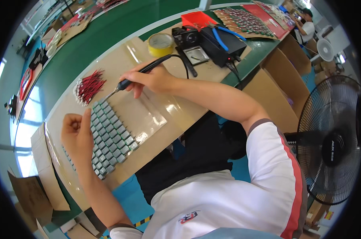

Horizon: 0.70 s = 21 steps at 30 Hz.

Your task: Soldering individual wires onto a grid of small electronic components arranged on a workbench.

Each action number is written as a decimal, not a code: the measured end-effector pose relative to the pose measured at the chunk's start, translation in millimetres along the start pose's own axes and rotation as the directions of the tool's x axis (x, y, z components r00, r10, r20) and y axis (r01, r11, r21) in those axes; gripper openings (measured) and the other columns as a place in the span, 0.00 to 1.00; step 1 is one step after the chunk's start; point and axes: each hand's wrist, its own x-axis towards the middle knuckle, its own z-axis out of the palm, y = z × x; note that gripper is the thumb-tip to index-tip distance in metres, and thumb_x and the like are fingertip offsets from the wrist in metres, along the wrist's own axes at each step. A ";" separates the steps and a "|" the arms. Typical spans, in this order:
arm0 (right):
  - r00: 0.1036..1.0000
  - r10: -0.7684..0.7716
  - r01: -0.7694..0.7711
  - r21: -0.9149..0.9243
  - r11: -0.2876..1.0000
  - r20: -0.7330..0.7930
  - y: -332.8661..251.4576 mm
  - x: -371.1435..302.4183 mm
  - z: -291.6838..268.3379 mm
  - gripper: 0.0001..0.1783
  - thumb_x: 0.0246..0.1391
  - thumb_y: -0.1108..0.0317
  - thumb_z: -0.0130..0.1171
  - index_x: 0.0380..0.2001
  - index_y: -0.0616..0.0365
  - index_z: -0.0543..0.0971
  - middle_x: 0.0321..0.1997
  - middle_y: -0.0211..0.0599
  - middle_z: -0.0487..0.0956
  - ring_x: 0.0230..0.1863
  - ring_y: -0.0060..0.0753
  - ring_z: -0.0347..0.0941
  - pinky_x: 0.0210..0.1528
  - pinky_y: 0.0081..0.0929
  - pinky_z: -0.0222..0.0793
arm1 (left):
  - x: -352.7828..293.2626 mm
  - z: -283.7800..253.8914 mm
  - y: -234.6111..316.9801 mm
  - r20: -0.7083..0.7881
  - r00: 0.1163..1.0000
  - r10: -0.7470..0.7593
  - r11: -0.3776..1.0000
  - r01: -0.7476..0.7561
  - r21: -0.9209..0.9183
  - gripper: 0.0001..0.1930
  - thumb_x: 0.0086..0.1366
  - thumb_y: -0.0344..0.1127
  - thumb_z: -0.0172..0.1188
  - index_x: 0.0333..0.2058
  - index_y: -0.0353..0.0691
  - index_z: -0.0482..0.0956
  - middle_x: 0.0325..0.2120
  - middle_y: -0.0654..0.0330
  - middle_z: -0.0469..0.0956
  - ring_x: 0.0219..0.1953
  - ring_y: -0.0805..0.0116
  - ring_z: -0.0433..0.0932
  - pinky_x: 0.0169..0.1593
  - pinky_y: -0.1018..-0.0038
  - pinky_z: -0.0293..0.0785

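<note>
My right hand [158,77] is closed around the black handle of a soldering iron [153,63]. The iron's metal tip points down and left, at the far end of a block of grey square parts [110,129] set in close rows with green edges. Beside the left edge of that block is my left hand [77,135], its fingers curled and its thumb pointing toward the iron's tip. Whatever those fingers hold, if anything, is hidden. Just beyond the tip lies a bundle of red wires [92,84] with white ends.
Further back on the brown work mat [148,127] are a yellow tape roll [160,44], a black box [222,49] with blue-handled pliers [220,39], a small metal tray [196,55] and a red bin [197,20]. Cardboard boxes [264,95] and a fan [327,143] stand to my right.
</note>
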 end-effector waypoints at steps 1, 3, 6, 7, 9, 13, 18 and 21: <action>1.000 0.008 -0.007 0.052 0.999 -0.021 7.6 -0.2 5.5 0.15 0.63 0.64 0.59 0.44 0.65 0.83 0.34 0.43 0.84 0.24 0.28 0.80 0.29 0.22 0.78 | 4.5 -5.1 -15.6 -0.039 0.998 0.044 0.997 -0.041 0.067 0.11 0.68 0.32 0.64 0.28 0.37 0.72 0.19 0.70 0.69 0.21 0.86 0.64 0.24 0.85 0.59; 0.999 0.040 -0.040 0.009 0.999 -0.029 14.9 -6.2 4.1 0.18 0.63 0.59 0.57 0.43 0.64 0.84 0.33 0.42 0.83 0.24 0.30 0.79 0.30 0.25 0.77 | 3.2 -2.5 -20.6 -0.026 1.000 0.016 0.999 -0.014 0.049 0.09 0.63 0.27 0.64 0.26 0.36 0.73 0.20 0.70 0.70 0.25 0.84 0.67 0.30 0.83 0.63; 0.999 0.009 -0.013 -0.079 0.997 -0.041 18.9 -11.6 -7.0 0.21 0.66 0.58 0.51 0.46 0.65 0.83 0.33 0.42 0.83 0.26 0.30 0.80 0.32 0.26 0.79 | 0.3 2.2 -24.8 -0.030 1.000 0.006 0.986 -0.001 0.166 0.04 0.59 0.26 0.64 0.28 0.33 0.78 0.21 0.65 0.77 0.27 0.81 0.73 0.32 0.80 0.69; 1.000 -0.027 0.028 -0.100 0.995 0.009 18.3 -11.7 -16.1 0.21 0.67 0.59 0.50 0.47 0.67 0.82 0.35 0.43 0.84 0.27 0.31 0.81 0.33 0.27 0.80 | 0.9 8.3 -24.6 -0.010 1.000 -0.024 0.988 0.025 0.155 0.05 0.58 0.28 0.64 0.28 0.32 0.79 0.21 0.63 0.78 0.26 0.81 0.74 0.32 0.79 0.71; 1.000 -0.012 0.012 -0.038 0.999 0.021 15.8 -10.5 -17.9 0.19 0.66 0.61 0.52 0.46 0.66 0.82 0.33 0.42 0.83 0.26 0.29 0.80 0.32 0.26 0.80 | 0.4 11.9 -25.7 0.004 0.999 -0.051 0.981 0.050 0.186 0.07 0.57 0.31 0.64 0.28 0.32 0.80 0.20 0.61 0.79 0.25 0.78 0.75 0.32 0.77 0.73; 0.998 0.004 -0.002 -0.028 1.000 0.060 14.3 -7.1 -12.8 0.20 0.65 0.62 0.52 0.46 0.69 0.82 0.33 0.44 0.84 0.26 0.30 0.80 0.31 0.25 0.80 | -4.1 9.3 -24.0 0.006 1.000 -0.012 0.945 0.009 0.326 0.08 0.56 0.33 0.64 0.28 0.32 0.81 0.21 0.58 0.81 0.24 0.72 0.77 0.33 0.74 0.75; 0.990 -0.010 0.024 -0.099 0.995 0.141 16.9 -8.4 -15.5 0.22 0.67 0.63 0.49 0.50 0.73 0.78 0.36 0.49 0.83 0.26 0.32 0.80 0.35 0.30 0.81 | -3.4 10.6 -26.5 0.053 0.999 0.007 0.922 -0.027 0.385 0.09 0.56 0.33 0.65 0.28 0.31 0.82 0.22 0.56 0.82 0.25 0.69 0.79 0.34 0.72 0.76; 0.989 0.000 0.028 -0.180 0.983 0.151 13.4 -8.4 -11.0 0.22 0.68 0.63 0.49 0.51 0.73 0.78 0.36 0.49 0.83 0.27 0.32 0.80 0.35 0.29 0.80 | -2.5 11.7 -27.1 0.053 0.999 -0.002 0.920 -0.019 0.392 0.09 0.55 0.33 0.65 0.29 0.31 0.83 0.22 0.55 0.82 0.25 0.68 0.79 0.35 0.72 0.76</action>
